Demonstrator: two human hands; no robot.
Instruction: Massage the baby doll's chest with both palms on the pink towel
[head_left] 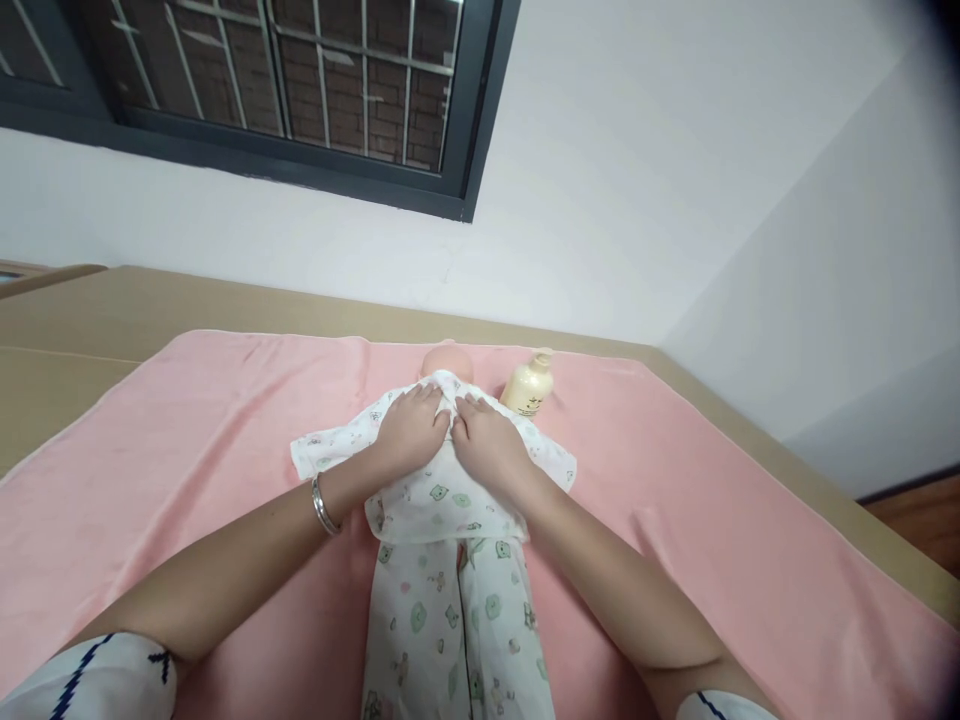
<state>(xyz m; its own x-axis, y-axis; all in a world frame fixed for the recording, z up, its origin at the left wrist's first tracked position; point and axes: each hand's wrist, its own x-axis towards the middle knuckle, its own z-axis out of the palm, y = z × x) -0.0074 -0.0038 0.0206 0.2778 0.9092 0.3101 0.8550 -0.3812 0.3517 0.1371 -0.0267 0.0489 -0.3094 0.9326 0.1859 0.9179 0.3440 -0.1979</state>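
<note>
A baby doll (447,360) lies on its back on a pink blanket (247,430), the top of its head showing beyond the clothes. It is dressed in a white patterned baby shirt (442,510) and matching trousers (420,600). At the left of the neckline, my left hand (414,428) has its fingers closed on the shirt's cloth. Close beside it, my right hand (487,438) grips the other side of the neckline. The cloth bunches up between both hands, and the fingertips are partly hidden. Both shirt sleeves spread out sideways.
A cream pump bottle (529,385) stands on the blanket just right of the doll's head. The blanket covers a tan surface (225,300) that runs up to a white wall (600,200). A barred window (300,80) is above.
</note>
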